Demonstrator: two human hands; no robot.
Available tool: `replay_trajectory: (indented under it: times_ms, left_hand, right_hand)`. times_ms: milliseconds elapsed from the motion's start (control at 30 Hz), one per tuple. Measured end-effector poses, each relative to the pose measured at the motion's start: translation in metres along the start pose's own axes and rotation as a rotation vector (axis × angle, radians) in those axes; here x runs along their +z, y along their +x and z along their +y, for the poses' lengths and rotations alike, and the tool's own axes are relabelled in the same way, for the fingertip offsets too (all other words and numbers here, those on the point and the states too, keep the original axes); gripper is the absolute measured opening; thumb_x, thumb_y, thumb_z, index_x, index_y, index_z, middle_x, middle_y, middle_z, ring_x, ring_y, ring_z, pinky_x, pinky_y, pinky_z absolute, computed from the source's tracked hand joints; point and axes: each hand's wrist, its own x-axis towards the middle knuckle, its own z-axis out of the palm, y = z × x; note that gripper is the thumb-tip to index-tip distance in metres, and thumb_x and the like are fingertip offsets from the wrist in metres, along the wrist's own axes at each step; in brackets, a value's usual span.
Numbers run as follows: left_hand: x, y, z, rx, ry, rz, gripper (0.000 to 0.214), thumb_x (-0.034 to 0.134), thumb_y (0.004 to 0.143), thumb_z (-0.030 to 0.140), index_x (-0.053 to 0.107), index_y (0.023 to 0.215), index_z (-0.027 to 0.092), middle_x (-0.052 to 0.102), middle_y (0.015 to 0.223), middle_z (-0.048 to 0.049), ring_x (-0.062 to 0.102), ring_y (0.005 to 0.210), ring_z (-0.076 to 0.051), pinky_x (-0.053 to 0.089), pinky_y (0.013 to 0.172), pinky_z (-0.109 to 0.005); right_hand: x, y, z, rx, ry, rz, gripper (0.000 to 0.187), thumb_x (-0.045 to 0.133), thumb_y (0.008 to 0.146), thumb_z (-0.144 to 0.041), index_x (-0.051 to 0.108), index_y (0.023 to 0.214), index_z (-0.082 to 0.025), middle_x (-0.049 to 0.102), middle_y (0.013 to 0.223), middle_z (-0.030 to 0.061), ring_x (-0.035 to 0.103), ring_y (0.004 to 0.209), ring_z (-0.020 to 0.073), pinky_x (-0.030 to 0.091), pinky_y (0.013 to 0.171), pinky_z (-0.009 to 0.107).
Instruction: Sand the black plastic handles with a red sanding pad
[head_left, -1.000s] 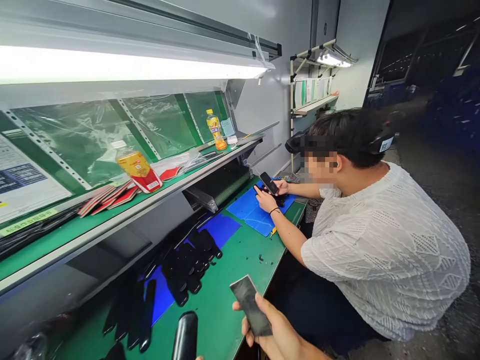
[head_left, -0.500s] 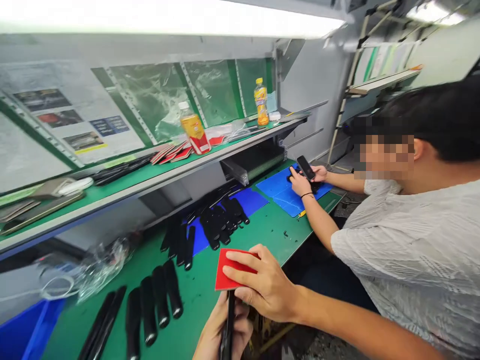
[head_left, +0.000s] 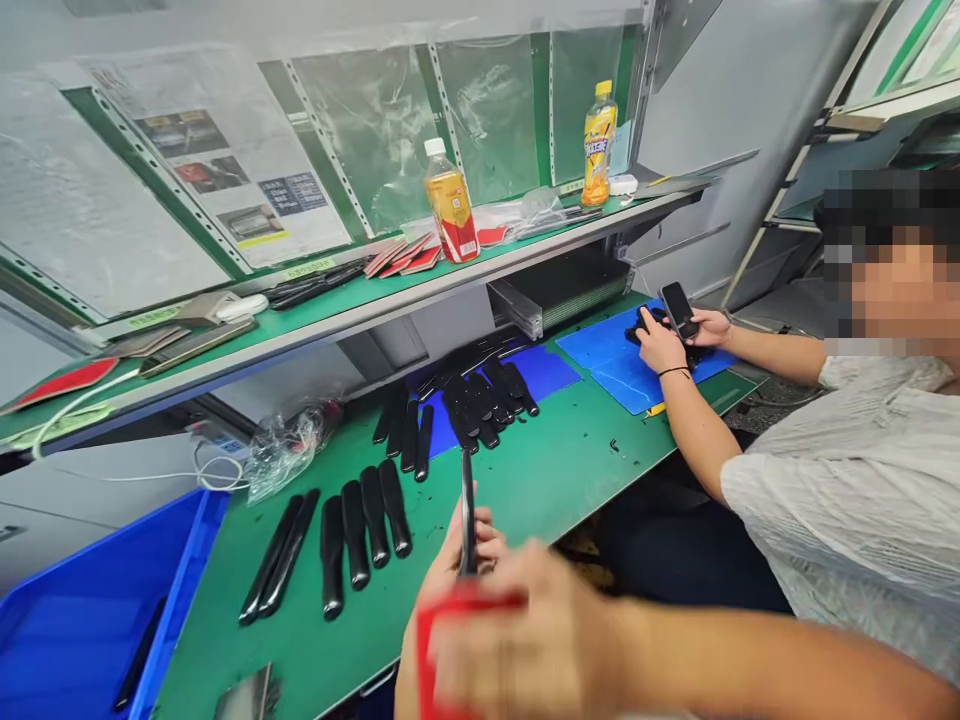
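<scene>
1. At my far left, a blue bin [head_left: 75, 610] stands against the green table [head_left: 225, 540], a dark strip [head_left: 141, 655] lying inside it.
2. Next, two glossy black pieces [head_left: 279, 560] lie side by side on the tabletop, with a crumpled clear bag [head_left: 289, 450] behind them.
3. Just to their right, four more black pieces [head_left: 364, 530] make a slanting row.
4. Toward the middle, the person's left hand [head_left: 442, 565] is wrapped around the held black piece [head_left: 469, 515], which stands edge-on over the table's near side.
5. The red pad [head_left: 446, 610] is in front of its lower end, gripped by the right hand [head_left: 540, 620]. Both are blurred, and I can't tell whether pad and piece touch.
6. Beyond, a heap of black pieces [head_left: 480, 405] lies partly on a blue sheet [head_left: 555, 370]. On the shelf above stands a red-and-yellow bottle [head_left: 451, 210], with a yellow-capped bottle [head_left: 598, 150] farther right.
7. At the right, a co-worker in a white top [head_left: 795, 510] holds a dark phone-like object [head_left: 679, 310] over a blue mat [head_left: 600, 365].
</scene>
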Motion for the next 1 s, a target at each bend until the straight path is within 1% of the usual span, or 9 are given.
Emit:
replay_trajectory:
  times_ms: [100,200,267,333,433,533,733,833,1000]
  left_hand:
    - [-0.001,0.006,0.013,0.149,-0.221,0.069,0.036,0.030,0.103,0.009,0.054,0.128,0.018,0.058,0.084,-0.0023,0.061,0.065,-0.007,0.051,0.057,-0.017]
    - [-0.006,-0.003,0.017,0.256,-0.172,-0.086,0.036,0.042,0.103,0.026,0.048,0.137,0.015,0.052,0.077,0.0026,0.049,0.051,-0.005,0.043,0.046,-0.018]
    - [-0.010,-0.015,0.010,0.249,-0.030,-0.283,0.045,0.048,0.100,0.041,0.050,0.139,0.019,0.047,0.073,0.0050,0.038,0.043,-0.004,0.037,0.040,-0.019]
    - [-0.012,-0.028,-0.003,0.220,0.075,-0.410,0.044,0.053,0.097,0.045,0.053,0.139,0.030,0.046,0.072,0.0054,0.034,0.042,-0.003,0.035,0.040,-0.018]
    - [-0.011,-0.040,-0.025,0.205,0.186,-0.407,0.041,0.055,0.096,0.041,0.057,0.136,0.034,0.051,0.076,0.0027,0.043,0.049,-0.005,0.041,0.046,-0.019]
    - [-0.009,-0.046,-0.038,0.196,0.296,-0.350,0.043,0.056,0.096,0.041,0.057,0.138,0.031,0.055,0.082,-0.0005,0.048,0.051,-0.006,0.043,0.047,-0.021]
    - [-0.007,-0.057,-0.045,0.198,0.371,-0.285,0.036,0.059,0.094,0.042,0.065,0.128,0.032,0.055,0.081,0.0002,0.043,0.048,-0.004,0.038,0.045,-0.019]
    - [-0.005,-0.060,-0.048,0.199,0.377,-0.246,0.036,0.063,0.091,0.042,0.065,0.125,0.029,0.054,0.080,0.0003,0.041,0.048,-0.003,0.035,0.045,-0.018]
    - [-0.006,-0.063,-0.053,0.136,0.502,-0.233,0.033,0.065,0.089,0.047,0.068,0.083,0.015,0.047,0.065,0.0020,0.034,0.045,-0.002,0.030,0.045,-0.018]
  right_hand:
    - [-0.001,-0.014,-0.019,0.188,0.128,0.075,0.034,0.041,0.102,-0.042,0.073,0.109,-0.033,0.063,0.136,-0.0055,0.061,0.119,0.0237,0.057,0.086,0.033]
    - [-0.015,-0.026,-0.026,0.329,0.218,0.179,0.040,0.031,0.105,-0.045,0.062,0.128,-0.041,0.052,0.150,-0.0003,0.057,0.127,0.0236,0.060,0.081,0.034]
    - [-0.029,-0.030,-0.015,0.522,0.401,0.347,0.041,0.036,0.103,-0.047,0.049,0.141,-0.044,0.043,0.156,0.0028,0.053,0.133,0.0209,0.060,0.087,0.034]
    - [-0.039,-0.032,0.001,0.769,0.740,0.541,0.044,0.049,0.099,-0.046,0.050,0.143,-0.038,0.052,0.148,0.0047,0.056,0.130,0.0215,0.057,0.094,0.033]
    - [-0.041,-0.037,0.021,1.003,1.211,0.690,0.054,0.079,0.081,-0.038,0.062,0.132,-0.029,0.069,0.113,0.0045,0.065,0.091,0.0137,0.056,0.082,0.022]
    - [-0.034,-0.041,0.023,1.030,1.370,0.689,0.044,0.082,0.078,-0.033,0.068,0.118,-0.024,0.065,0.088,-0.0005,0.055,0.068,0.0085,0.051,0.065,0.017]
    - [-0.028,-0.032,0.011,0.907,1.253,0.650,0.042,0.082,0.080,-0.032,0.058,0.114,-0.026,0.068,0.096,-0.0007,0.062,0.082,0.0101,0.051,0.077,0.020]
    - [-0.031,-0.020,0.001,0.857,1.142,0.643,0.046,0.086,0.075,-0.035,0.057,0.109,-0.024,0.068,0.089,-0.0016,0.061,0.077,0.0093,0.050,0.071,0.019]
    - [-0.042,0.016,-0.011,0.863,1.076,0.454,0.052,0.091,0.064,-0.039,0.052,0.095,-0.023,0.066,0.076,-0.0041,0.059,0.062,0.0099,0.049,0.058,0.022]
